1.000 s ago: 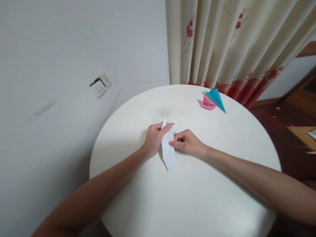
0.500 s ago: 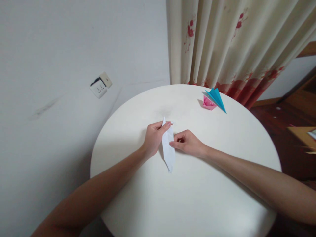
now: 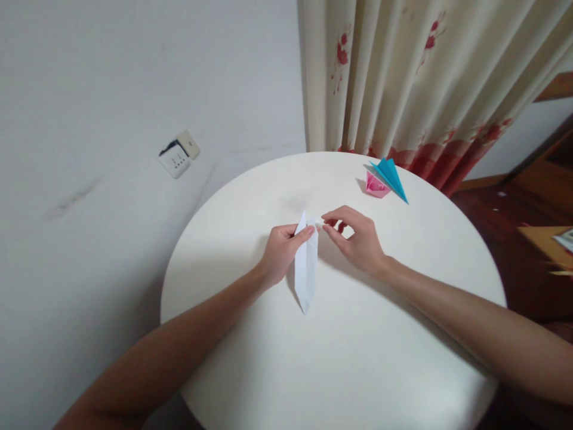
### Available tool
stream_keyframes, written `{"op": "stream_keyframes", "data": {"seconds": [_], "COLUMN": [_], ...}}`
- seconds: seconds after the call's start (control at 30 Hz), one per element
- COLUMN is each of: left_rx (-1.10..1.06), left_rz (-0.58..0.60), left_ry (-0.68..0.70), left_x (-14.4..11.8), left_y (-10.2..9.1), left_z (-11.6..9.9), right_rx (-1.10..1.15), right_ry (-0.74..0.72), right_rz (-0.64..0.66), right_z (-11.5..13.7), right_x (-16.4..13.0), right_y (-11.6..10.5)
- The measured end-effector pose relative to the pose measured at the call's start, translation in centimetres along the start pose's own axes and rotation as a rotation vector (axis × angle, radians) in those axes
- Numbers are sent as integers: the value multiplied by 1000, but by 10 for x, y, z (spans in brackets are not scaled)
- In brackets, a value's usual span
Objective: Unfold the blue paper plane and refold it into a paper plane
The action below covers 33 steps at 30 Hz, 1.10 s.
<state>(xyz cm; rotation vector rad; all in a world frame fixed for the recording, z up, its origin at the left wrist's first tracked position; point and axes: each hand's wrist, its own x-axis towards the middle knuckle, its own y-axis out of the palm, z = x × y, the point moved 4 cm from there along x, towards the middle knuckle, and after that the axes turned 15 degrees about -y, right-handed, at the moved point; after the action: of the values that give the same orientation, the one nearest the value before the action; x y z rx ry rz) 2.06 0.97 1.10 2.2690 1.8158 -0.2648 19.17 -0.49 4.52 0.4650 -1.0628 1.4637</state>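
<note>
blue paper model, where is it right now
In the head view the blue paper model lies at the round table's far right edge, against the pink one, before the curtain.

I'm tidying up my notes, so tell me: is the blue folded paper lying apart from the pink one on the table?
No, the blue folded paper rests against the pink folded paper, overlapping it.

White folded paper [image 3: 307,272]. Counter [image 3: 358,358] cream-white. Small pink paper fold [image 3: 375,185], teal-blue paper fold [image 3: 391,176] beside it. Curtain [image 3: 403,77] cream, red floral print, red hem. Wall [image 3: 111,89] off-white; floor [image 3: 501,215] dark reddish wood.
</note>
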Motion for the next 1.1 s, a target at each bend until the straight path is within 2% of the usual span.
{"op": "stream_keyframes", "data": {"seconds": [0.13, 0.53, 0.73, 0.97, 1.1], "left_rx": [17, 39, 86, 122, 132], "left_rz": [20, 57, 41, 41, 0], "left_ry": [-4, 2, 31, 79, 101], "left_x": [-1, -3, -5, -4, -4], "left_y": [2, 5, 7, 6, 5], "left_z": [-1, -1, -5, -5, -6], "right_rx": [-30, -118, -30, 167, 161], "right_ry": [-67, -113, -24, 177, 220], "right_rz": [35, 72, 45, 4, -59], "right_z": [2, 0, -1, -9, -12], "right_x": [-1, 0, -1, -6, -6], "right_y": [1, 2, 4, 9, 6]}}
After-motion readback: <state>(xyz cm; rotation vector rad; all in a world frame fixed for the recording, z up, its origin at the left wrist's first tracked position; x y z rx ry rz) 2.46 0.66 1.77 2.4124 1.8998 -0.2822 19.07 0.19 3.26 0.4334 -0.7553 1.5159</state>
